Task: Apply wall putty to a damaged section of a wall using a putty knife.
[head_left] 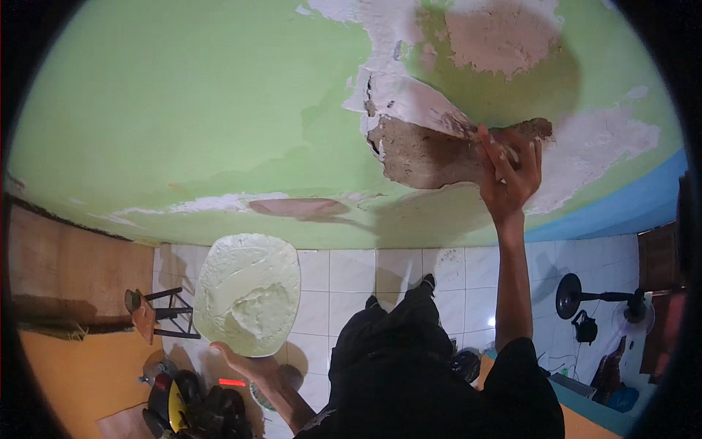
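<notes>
My right hand [510, 172] is raised to the green wall [205, 110], its fingers closed round a putty knife [457, 123]. The blade, smeared with white putty, lies against the wall at the top edge of a bare brown patch [424, 157]. Cracked, ragged edges show at the left of that patch. Low at the left, my left hand [248, 364] supports a rounded board [296, 300] from below. Thick, pale putty [256, 314] covers the board, with a scooped, rough area near its lower middle. Most of the left fingers are hidden under the board.
White filler [603, 150] marks the wall on the right, and a pinkish patch [504, 36] sits higher up. Behind the board stands a dark-legged stool [164, 313]. A black fan [570, 295] and a kettle [584, 326] are on the tiled floor [351, 271] at right.
</notes>
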`<state>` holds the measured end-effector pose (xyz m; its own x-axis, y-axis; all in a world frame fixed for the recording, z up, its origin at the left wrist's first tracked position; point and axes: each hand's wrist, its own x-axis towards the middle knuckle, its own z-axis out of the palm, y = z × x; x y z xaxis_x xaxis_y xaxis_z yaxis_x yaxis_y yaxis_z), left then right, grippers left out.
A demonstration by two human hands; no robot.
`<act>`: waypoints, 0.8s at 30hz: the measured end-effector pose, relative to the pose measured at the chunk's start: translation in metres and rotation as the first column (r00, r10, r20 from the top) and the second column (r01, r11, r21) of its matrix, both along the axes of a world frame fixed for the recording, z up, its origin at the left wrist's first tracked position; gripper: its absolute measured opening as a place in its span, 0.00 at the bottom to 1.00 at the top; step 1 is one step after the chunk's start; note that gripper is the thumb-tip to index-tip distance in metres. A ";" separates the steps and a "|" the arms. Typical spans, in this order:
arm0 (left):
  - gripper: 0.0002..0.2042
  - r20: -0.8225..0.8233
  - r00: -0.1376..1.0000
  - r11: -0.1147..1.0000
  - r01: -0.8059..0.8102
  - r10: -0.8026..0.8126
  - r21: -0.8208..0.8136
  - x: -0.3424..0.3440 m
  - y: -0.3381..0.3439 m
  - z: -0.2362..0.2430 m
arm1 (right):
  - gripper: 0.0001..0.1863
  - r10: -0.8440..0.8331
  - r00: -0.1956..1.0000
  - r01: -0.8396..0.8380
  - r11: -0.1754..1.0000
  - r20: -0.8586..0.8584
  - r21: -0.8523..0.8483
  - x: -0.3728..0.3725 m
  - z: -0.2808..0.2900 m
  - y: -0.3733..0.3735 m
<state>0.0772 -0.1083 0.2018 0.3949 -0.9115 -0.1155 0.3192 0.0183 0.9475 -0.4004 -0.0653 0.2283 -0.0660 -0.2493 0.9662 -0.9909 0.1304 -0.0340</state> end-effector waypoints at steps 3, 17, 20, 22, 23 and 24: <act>0.39 -0.010 1.000 1.000 0.008 -0.008 0.014 -0.003 0.001 0.005 | 0.23 -0.005 0.997 0.004 1.000 0.071 0.010 0.012 0.007 0.004; 0.39 -0.036 0.999 0.999 -0.027 0.026 -0.029 -0.012 0.005 0.005 | 0.17 0.212 0.581 -0.221 0.970 0.786 -0.099 0.127 -0.030 -0.010; 0.38 0.004 1.000 0.997 -0.011 0.011 -0.071 -0.008 0.009 0.005 | 0.14 0.294 0.477 -0.303 0.940 0.828 -0.159 0.144 -0.043 -0.016; 0.38 -0.014 1.000 0.996 -0.024 0.023 -0.087 -0.013 0.010 0.004 | 0.13 0.362 0.386 -0.365 0.905 0.848 -0.220 0.148 -0.054 -0.031; 0.37 -0.012 0.999 0.996 -0.038 0.037 -0.084 -0.021 0.010 0.012 | 0.13 0.380 0.262 -0.401 0.879 0.887 -0.258 0.155 -0.057 -0.035; 0.37 -0.006 0.999 0.996 -0.037 0.036 -0.087 -0.026 0.010 0.011 | 0.13 0.388 0.134 -0.428 0.852 0.912 -0.300 0.159 -0.059 -0.040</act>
